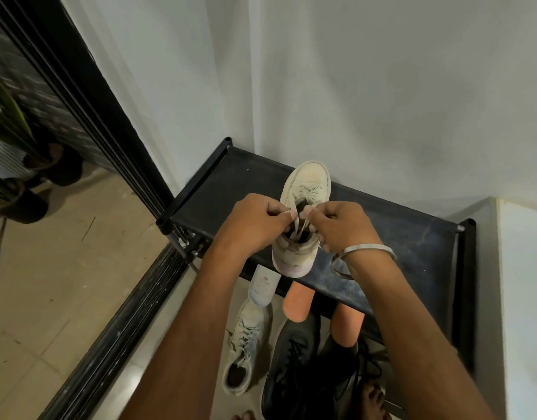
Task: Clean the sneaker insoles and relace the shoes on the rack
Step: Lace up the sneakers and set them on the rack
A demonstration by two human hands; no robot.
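Below and to the left of the left hand (255, 221), a pale sneaker (242, 348) stands on the floor, laced, with a white insole (262, 285) lying just beyond its toe. The left hand is pinched shut on one lace end (295, 223), thumb pressed against forefinger. Between the two hands, touching both, a cream sneaker (302, 219) sits toe-away on the top shelf of the black rack (412, 234), heel near the front edge; probably it is set there so both hands are free to pull the laces taut across its open collar. Its opening looks dark, and I cannot tell whether an insole is inside. The right hand (341, 227) is likewise closed on the other lace end, and a metal bangle (364, 251) rides its wrist. The two ends are drawn up over the collar, which reads as the tying or tightening stage on this shoe. Below the right hand, on the floor, two orange insoles (299, 301) rest against a black sneaker (293, 359), apparently not yet refitted.
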